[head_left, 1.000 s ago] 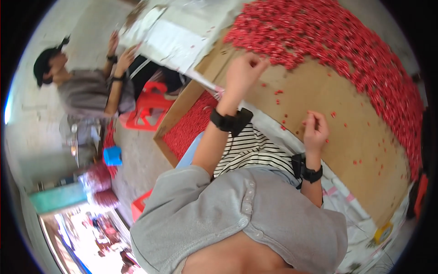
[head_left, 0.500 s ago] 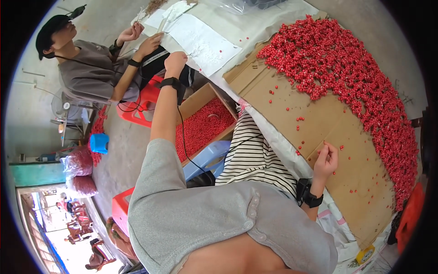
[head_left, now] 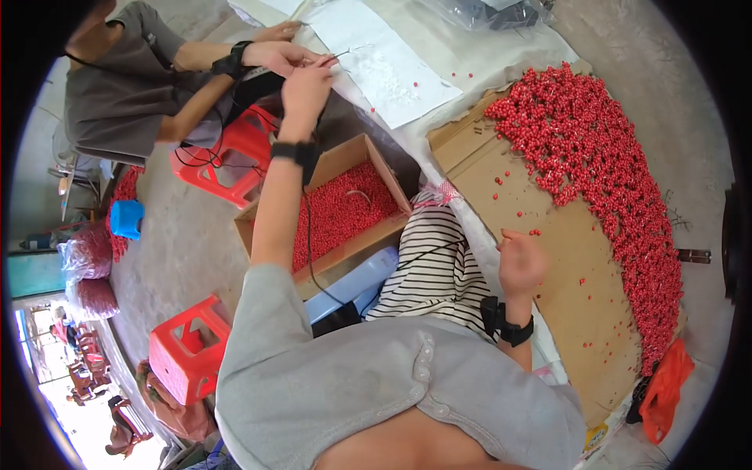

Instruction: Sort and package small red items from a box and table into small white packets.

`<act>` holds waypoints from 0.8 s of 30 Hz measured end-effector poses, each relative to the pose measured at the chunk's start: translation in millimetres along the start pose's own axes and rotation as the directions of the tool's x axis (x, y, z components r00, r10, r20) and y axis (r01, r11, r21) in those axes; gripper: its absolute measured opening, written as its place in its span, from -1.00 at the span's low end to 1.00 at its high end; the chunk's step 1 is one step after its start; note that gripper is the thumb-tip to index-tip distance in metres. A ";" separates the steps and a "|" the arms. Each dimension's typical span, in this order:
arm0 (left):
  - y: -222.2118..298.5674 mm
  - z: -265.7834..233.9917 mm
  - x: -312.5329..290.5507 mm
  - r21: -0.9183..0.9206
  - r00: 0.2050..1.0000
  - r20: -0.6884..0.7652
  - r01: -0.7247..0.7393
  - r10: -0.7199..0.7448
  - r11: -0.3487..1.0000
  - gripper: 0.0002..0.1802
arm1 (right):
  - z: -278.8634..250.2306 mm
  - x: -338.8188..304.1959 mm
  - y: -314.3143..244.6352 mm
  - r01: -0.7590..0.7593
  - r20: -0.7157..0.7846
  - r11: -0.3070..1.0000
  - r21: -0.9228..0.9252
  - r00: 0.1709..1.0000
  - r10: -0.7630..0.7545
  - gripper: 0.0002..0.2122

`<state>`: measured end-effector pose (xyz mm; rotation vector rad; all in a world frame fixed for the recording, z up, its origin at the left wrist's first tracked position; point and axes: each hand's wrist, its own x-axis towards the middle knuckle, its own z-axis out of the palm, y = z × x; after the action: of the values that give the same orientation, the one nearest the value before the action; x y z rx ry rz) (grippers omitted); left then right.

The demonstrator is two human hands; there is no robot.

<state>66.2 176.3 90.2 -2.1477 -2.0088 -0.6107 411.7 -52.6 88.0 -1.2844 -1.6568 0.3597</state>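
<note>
My left hand (head_left: 307, 88) is stretched out to the upper left, fingers closed on a thin dark stem (head_left: 350, 52) whose forked end sticks out over a white sheet of paper (head_left: 374, 55). A co-worker's hand (head_left: 280, 56) meets my fingertips at that stem. My right hand (head_left: 522, 262) is above the near edge of a flat cardboard sheet (head_left: 560, 258), fingers curled together and blurred. What it holds, if anything, I cannot make out. A large heap of red berry sprigs (head_left: 599, 149) covers the cardboard's far right side, and loose berries are scattered nearer.
Below my left forearm, a cardboard box (head_left: 377, 160) holds many red berries (head_left: 345, 207). A pale blue stool (head_left: 356, 286) and red plastic stools (head_left: 192, 345) stand on the floor. A red bag (head_left: 666, 388) lies at the right, and a clear plastic bag (head_left: 478, 14) at the top.
The co-worker has leaned in, bringing a hand to my left fingertips. My right hand has moved left and up over the cardboard's edge. The whole view has shifted.
</note>
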 end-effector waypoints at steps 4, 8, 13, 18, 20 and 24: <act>-29.5 -22.6 -92.6 -0.492 0.952 -0.079 0.220 -0.295 0.843 -0.80 | 51.1 17.0 -9.4 -0.139 0.203 0.967 0.212 0.974 0.096 -0.94; -67.4 -5.5 -174.6 -0.491 0.849 -0.004 0.458 -0.528 0.741 -0.80 | 151.3 56.5 -30.1 -0.252 0.612 0.920 0.301 0.791 0.017 -0.87; -98.0 -12.8 -202.2 -0.433 0.718 0.027 0.635 -0.696 0.639 -0.77 | 338.5 36.8 44.1 -0.194 0.869 0.974 -0.116 0.456 0.194 -0.76; -77.8 9.7 -188.8 -0.338 0.785 -0.058 0.566 -0.617 0.752 -0.82 | 409.5 -3.3 168.9 0.117 0.886 0.910 -0.397 0.307 0.347 -0.80; -77.1 4.1 -199.4 -0.339 0.750 -0.034 0.613 -0.660 0.714 -0.86 | 422.8 -18.9 172.4 0.022 0.852 0.855 -0.518 0.104 0.513 -0.79; -87.3 -11.6 -210.7 -0.309 0.701 -0.032 0.671 -0.713 0.674 -0.86 | 449.5 -65.8 165.0 -0.014 0.785 0.798 -0.603 0.165 0.597 -0.72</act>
<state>-27.4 -13.9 5.4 -1.2816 -2.7684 -1.1689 137.2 96.6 -280.8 -2.0284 -2.6273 1.3595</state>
